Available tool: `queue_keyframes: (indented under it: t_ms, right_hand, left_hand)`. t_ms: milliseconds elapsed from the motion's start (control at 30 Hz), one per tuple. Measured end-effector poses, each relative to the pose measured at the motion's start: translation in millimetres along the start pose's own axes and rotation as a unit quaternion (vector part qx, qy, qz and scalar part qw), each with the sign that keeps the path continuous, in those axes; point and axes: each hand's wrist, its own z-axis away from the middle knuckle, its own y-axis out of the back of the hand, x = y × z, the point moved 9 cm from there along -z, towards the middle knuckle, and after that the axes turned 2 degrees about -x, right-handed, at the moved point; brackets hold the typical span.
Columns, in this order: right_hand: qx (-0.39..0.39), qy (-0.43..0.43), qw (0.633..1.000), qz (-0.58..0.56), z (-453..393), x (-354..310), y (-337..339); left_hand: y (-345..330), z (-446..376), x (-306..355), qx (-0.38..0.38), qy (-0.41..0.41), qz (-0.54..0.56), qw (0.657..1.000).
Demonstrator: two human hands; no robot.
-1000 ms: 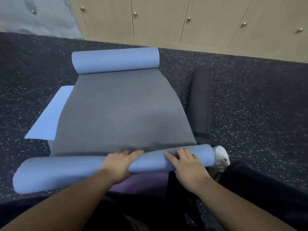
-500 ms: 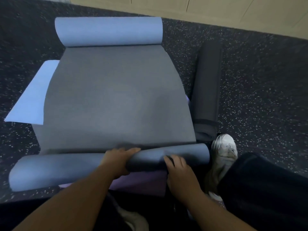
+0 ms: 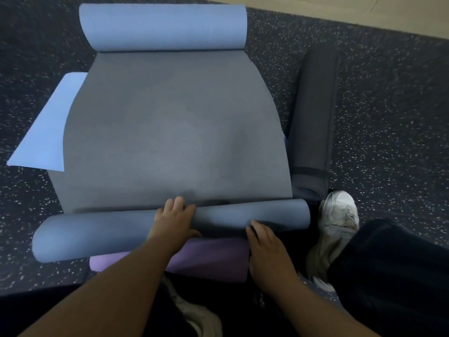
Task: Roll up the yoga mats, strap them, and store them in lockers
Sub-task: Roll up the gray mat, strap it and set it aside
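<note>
A yoga mat [image 3: 170, 132], grey on top and blue underneath, lies on the speckled floor. Its near end is wound into a tube [image 3: 97, 234] and its far end curls up in a blue roll [image 3: 162, 25]. My left hand [image 3: 173, 220] grips the middle of the near tube, fingers over the top and thumb on the near side. My right hand [image 3: 267, 249] holds the tube's near side farther right, fingertips tucked under it and hidden.
A purple rolled mat [image 3: 211, 261] lies under my arms. A dark rolled mat [image 3: 313, 117] bound with a black strap [image 3: 308, 172] lies at the right. A light blue mat corner [image 3: 46, 132] sticks out left. My white shoe [image 3: 337, 215] is beside the tube. The beige locker base [image 3: 364, 13] runs along the top.
The view has tilted down and moved closer, so the lockers have left the frame. My right hand slid from the top of the tube to its near side. My left hand stays on top.
</note>
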Motion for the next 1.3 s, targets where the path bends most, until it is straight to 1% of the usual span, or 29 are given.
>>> queue_keyframes:
  t_ms: [33, 133, 233, 367, 500, 633, 700, 800, 933, 1000, 1100, 1200, 1267, 1300]
  right_hand:
    - [0.006, -0.005, 1.000, -0.005, -2, -1, 2]
    - [0.009, -0.016, 1.000, -0.013, -7, -4, 4]
    - [0.008, -0.019, 1.000, -0.011, -12, -5, 4]
    - [0.012, -0.011, 1.000, -0.018, -16, -5, 7]
    - [0.045, -0.012, 0.998, -0.032, -23, 2, 16]
    - [0.048, -0.014, 0.999, -0.023, -27, 8, 14]
    - [0.038, -0.019, 0.999, -0.011, -27, 7, 13]
    - [0.023, -0.029, 0.999, 0.004, -27, 3, 13]
    - [0.019, -0.023, 1.000, 0.002, -26, -3, 15]
    - [0.041, -0.016, 0.999, -0.003, -24, -6, 20]
    - [0.062, -0.018, 0.998, -0.017, -23, -10, 28]
    - [0.073, -0.024, 0.997, -0.013, -22, -13, 32]
    - [0.074, -0.025, 0.997, -0.007, -23, -14, 33]
    - [0.077, -0.025, 0.997, -0.003, -24, -14, 34]
  left_hand:
    - [2, 0, 0, 0.018, 0.003, -0.005, 1.000]
    - [9, 0, 4, 0.091, -0.029, -0.005, 0.995]
    - [13, 3, 10, 0.163, -0.056, 0.021, 0.985]
    - [24, 11, 35, 0.268, -0.110, 0.037, 0.956]
    - [18, 3, 42, 0.270, -0.125, 0.052, 0.953]
    - [8, 9, 44, 0.294, -0.156, 0.011, 0.943]
    - [-2, 13, 44, 0.297, -0.154, -0.017, 0.942]
    - [-18, 14, 41, 0.273, -0.111, -0.025, 0.955]
    - [-13, 12, 38, 0.272, -0.059, 0.000, 0.961]
    - [-6, 7, 37, 0.260, -0.033, 0.014, 0.965]
    - [7, -2, 30, 0.263, 0.002, 0.035, 0.964]
    - [8, -5, 23, 0.269, -0.020, 0.040, 0.962]
    - [11, -2, 21, 0.298, -0.047, 0.054, 0.952]
    - [14, -2, 20, 0.301, -0.056, 0.064, 0.950]
